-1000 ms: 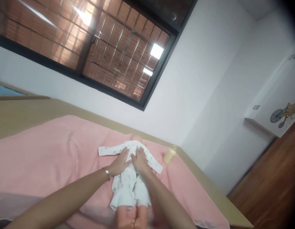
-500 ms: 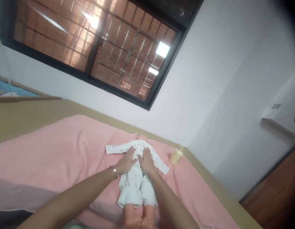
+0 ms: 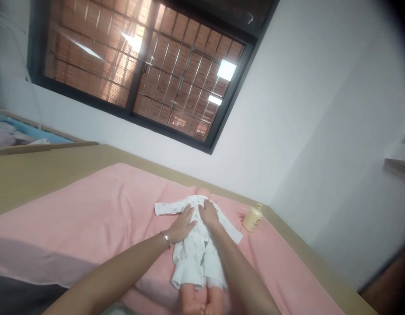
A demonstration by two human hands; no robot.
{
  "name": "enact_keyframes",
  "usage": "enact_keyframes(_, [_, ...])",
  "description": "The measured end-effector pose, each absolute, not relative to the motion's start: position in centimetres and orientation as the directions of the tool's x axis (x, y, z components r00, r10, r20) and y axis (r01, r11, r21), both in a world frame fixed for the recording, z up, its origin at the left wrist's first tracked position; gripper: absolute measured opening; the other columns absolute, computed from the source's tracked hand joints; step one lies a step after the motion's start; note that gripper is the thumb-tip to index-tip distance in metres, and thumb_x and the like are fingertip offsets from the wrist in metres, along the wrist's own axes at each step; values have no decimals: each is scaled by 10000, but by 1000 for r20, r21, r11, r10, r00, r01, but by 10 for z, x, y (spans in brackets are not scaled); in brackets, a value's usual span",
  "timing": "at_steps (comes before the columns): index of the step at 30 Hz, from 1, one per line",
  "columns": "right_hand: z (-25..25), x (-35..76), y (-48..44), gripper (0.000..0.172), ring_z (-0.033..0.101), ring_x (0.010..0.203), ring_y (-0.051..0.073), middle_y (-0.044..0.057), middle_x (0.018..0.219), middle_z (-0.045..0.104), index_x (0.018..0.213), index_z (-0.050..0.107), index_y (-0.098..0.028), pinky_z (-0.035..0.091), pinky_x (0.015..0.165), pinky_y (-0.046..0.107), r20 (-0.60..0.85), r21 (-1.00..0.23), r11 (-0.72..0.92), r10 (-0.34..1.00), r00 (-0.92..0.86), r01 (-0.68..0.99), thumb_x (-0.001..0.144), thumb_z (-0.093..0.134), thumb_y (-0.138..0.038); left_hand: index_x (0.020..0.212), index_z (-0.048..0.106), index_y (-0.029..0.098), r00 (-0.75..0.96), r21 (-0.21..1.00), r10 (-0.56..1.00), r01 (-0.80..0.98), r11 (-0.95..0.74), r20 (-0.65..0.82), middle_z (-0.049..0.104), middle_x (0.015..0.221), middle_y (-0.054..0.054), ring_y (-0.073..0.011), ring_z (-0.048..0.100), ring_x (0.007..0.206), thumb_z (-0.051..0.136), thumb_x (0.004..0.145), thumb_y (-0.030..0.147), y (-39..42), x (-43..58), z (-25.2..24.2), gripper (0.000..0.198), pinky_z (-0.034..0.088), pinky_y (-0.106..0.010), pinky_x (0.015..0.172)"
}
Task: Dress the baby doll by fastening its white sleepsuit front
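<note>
A baby doll [image 3: 203, 192] lies on its back on a pink blanket [image 3: 100, 210], its bare feet toward me. It wears a white patterned outfit [image 3: 186, 253] with long sleeves spread to both sides. My left hand [image 3: 182, 225] rests flat on the left side of the chest, fingers stretched out, a bracelet [image 3: 166, 239] on its wrist. On the other side of the chest, close to the collar, lies my right hand [image 3: 209, 214] with its fingers extended. Neither hand is closed on the cloth.
Right of the doll stands a pale yellow pump bottle [image 3: 253, 218]. The blanket covers a tan padded surface [image 3: 58, 166] that meets the white wall. A barred window [image 3: 176, 74] is above, and a bin with blue and pale cloths [image 3: 28, 131] sits at far left.
My right hand has slid a little up the chest toward the collar. My left hand stays almost in place on the outfit. The whole view has shifted slightly.
</note>
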State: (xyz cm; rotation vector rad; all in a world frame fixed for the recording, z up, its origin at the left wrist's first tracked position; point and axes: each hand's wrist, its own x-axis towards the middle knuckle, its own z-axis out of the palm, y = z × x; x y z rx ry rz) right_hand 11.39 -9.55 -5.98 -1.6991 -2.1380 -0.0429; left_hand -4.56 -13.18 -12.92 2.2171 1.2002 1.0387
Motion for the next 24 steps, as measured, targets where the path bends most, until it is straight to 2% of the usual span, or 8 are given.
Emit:
enact_keyframes(2, [-68,112,-107,554,191,1381,315,172,1485,273,1408,366,-93,152,1090,491,342,-201,264,921,-185,943,933,311,-373,1487,119,187,350,656,844,531,-537,407,-25,1559,-60,-222,-7,1430,228,907,617,-133,-45,-127,730,67,-412,1170])
enact_keyframes(5, [-66,114,-111,460,131,1402,278,42,1501,281,1366,456,-237,78,1109,486,337,-144,458,856,-391,877,940,319,-344,1489,96,161,343,661,848,532,-530,405,-24,1558,-69,-218,-20,1429,228,907,614,-135,-44,-125,749,61,-403,1172])
enact_keyframes(8, [-53,123,-97,413,158,1401,217,-48,1487,305,1318,499,-334,68,1125,443,274,-220,528,840,-468,820,935,355,-389,1488,109,157,334,663,850,532,-527,408,-18,1559,-58,-210,-12,1430,233,905,618,-135,-44,-125,753,56,-391,1174])
enact_keyframes(12, [-49,132,-80,509,204,1390,175,-4,1493,296,1380,433,-252,133,1128,343,249,-317,381,917,-311,869,903,397,-426,1486,128,194,327,658,847,533,-532,419,-8,1561,-41,-207,6,1431,242,902,624,-137,-45,-125,734,70,-389,1175])
enact_keyframes(17, [-68,121,-93,662,124,1401,308,151,1521,174,1467,235,-106,115,1105,491,256,-334,161,964,-75,929,912,303,-461,1486,133,201,333,659,847,532,-531,414,-28,1560,-35,-214,-5,1431,246,898,631,-134,-46,-128,738,77,-392,1174])
enact_keyframes(19, [-69,117,-98,655,90,1403,324,135,1530,150,1471,234,-139,99,1103,498,252,-289,187,961,-114,939,911,318,-466,1487,124,207,328,665,850,529,-527,413,-30,1560,-32,-216,-12,1430,245,897,632,-132,-46,-130,737,76,-400,1173])
enact_keyframes(21, [-62,117,-96,593,90,1409,294,69,1533,177,1447,311,-218,89,1113,458,246,-242,286,942,-227,927,909,349,-463,1488,116,199,326,670,855,531,-519,404,-22,1560,-35,-215,-14,1430,243,897,633,-131,-46,-131,743,67,-405,1174])
enact_keyframes(24, [-49,123,-84,514,184,1396,220,19,1506,271,1390,414,-254,138,1115,360,242,-246,343,927,-286,906,918,344,-444,1487,118,197,333,664,850,531,-526,407,-15,1561,-35,-210,-6,1431,246,900,626,-131,-46,-130,739,58,-400,1175])
